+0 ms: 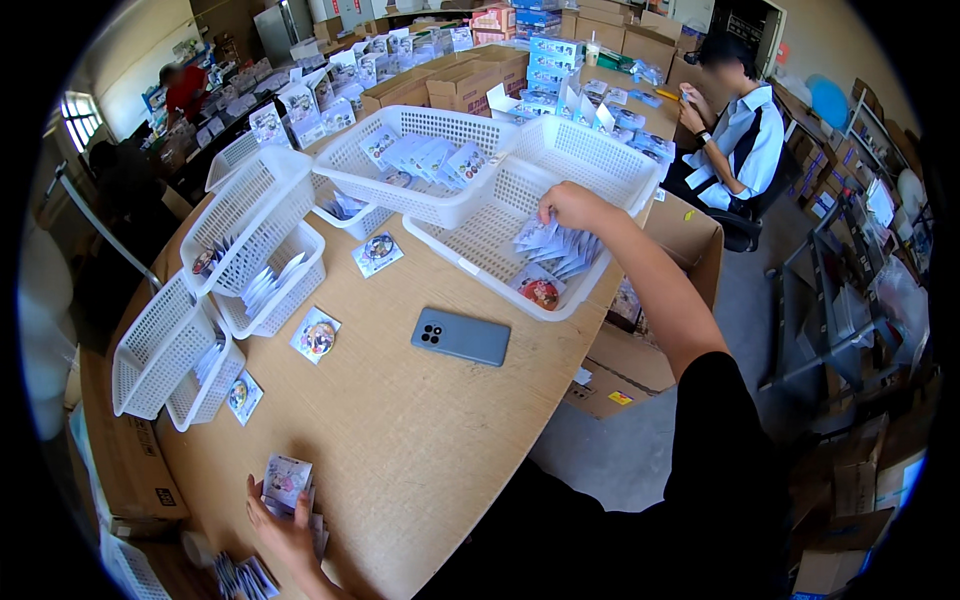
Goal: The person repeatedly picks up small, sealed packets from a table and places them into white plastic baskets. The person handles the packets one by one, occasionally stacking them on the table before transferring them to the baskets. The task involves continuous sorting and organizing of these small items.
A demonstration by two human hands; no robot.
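My left hand (283, 533) is wrapped around a small stack of printed square packets (289, 480) at the near left of the table. Reaching out to the far right, my right hand (578, 207) dips into a white perforated basket (455, 238). Its fingers are pinched at the top of a row of printed packets (565, 252); how many it grips is hidden. Lying in front of that row, inside the basket, is a packet with a round red picture (541, 292).
A grey-blue phone (461, 337) lies mid-table. Single packets (316, 336) lie beside small white baskets (268, 300) on the left. Another packet-filled basket (410, 200) rests behind. An open carton (625, 365) stands beyond the right edge. A seated person (735, 135) works at the far right.
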